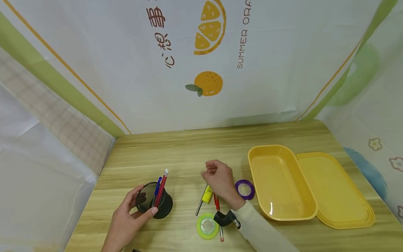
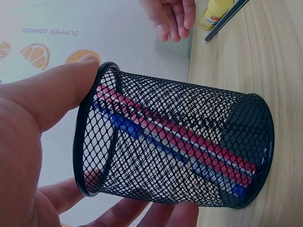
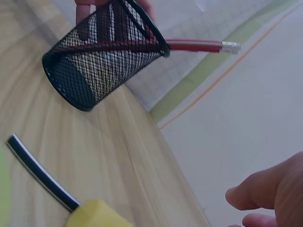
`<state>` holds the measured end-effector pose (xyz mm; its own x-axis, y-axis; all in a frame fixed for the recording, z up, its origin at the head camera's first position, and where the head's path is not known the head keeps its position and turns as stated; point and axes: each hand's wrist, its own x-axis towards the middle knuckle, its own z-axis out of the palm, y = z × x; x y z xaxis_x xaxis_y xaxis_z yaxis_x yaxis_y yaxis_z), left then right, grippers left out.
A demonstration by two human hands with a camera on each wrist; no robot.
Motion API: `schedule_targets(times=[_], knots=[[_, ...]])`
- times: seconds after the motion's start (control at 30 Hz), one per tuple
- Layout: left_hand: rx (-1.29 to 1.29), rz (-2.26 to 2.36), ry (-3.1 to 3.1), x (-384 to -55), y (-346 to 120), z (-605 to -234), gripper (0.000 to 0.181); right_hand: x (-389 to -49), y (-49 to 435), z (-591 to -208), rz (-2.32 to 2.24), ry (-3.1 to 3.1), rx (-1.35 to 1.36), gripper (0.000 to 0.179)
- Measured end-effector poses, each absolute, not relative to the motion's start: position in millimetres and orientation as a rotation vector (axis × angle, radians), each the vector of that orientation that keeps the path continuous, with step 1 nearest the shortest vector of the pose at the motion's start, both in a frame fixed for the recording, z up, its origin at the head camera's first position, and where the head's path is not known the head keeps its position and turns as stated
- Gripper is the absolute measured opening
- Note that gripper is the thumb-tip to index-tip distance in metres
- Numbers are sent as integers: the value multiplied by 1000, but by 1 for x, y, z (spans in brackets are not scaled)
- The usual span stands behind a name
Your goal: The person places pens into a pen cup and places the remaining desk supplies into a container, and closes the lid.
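My left hand [image 1: 126,213] grips a black mesh pen cup [image 2: 175,137], thumb at the rim and fingers around the far side. Inside the cup lean red pencils [image 3: 199,46] with white eraser ends and a blue pen [image 1: 157,186]. Above the middle of the table hovers my right hand [image 1: 220,176], its fingers loosely bent and nothing between them. Just below it lie a small yellow bottle [image 1: 207,194], a black pencil [image 1: 199,208] with pale stripes, and a red pen [image 1: 217,203], partly hidden by the wrist and its camera.
A green tape roll [image 1: 207,226] lies near the right wrist, and a purple tape roll [image 1: 244,189] beside the forearm. To the right stands a yellow plastic box [image 1: 281,182], with its yellow lid [image 1: 337,189] next to it. A printed cloth [image 1: 264,84] hangs behind the table.
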<state>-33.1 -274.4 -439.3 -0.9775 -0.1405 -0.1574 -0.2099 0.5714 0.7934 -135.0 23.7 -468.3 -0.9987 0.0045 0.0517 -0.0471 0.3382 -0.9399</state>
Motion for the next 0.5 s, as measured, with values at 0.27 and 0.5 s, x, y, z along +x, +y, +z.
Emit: schedule_targets(times=[0.27,0.5], knots=[[-294,1395,2715,-33,-274,-439,86,-147,31,-474,1693,-2530,-61,32],[-294,1388,2717,-33,-275,-439,86,-155,36,-478,1633,-2566,-118,33]])
